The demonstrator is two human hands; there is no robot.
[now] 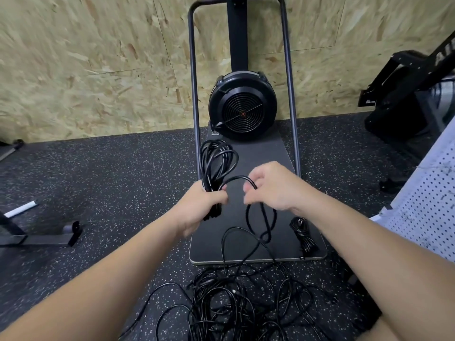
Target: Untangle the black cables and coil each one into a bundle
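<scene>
Left hand point(202, 205) clamped round the waist of a half-made coil of thin black rubber cable point(218, 163), fingers curled tight, loops standing up above the fist and short ends hanging below. Right hand point(270, 188) just beside it, fingertips pinching the free run of the same cable, which arches across from the left fist and then drops in a loose twist onto the flat dark grey platform point(261, 168) of a black fan machine point(242, 107).

Step in hand, as I judge it: coiling one cable, partway through. That run trails down off the platform edge into the tangled heap of black cables on the speckled rubber floor point(241, 303), so much remains knotted. One small tied black bundle point(302, 233) already lies at the platform's right side, near the right wrist.

Next move likely calls for the right hand to carry its pinched length over to the left fist as a fresh loop, then slide back along the cable, easing slack free from the heap without cinching knots.

Both forearms reach forward, converging; the hands are blurred.
</scene>
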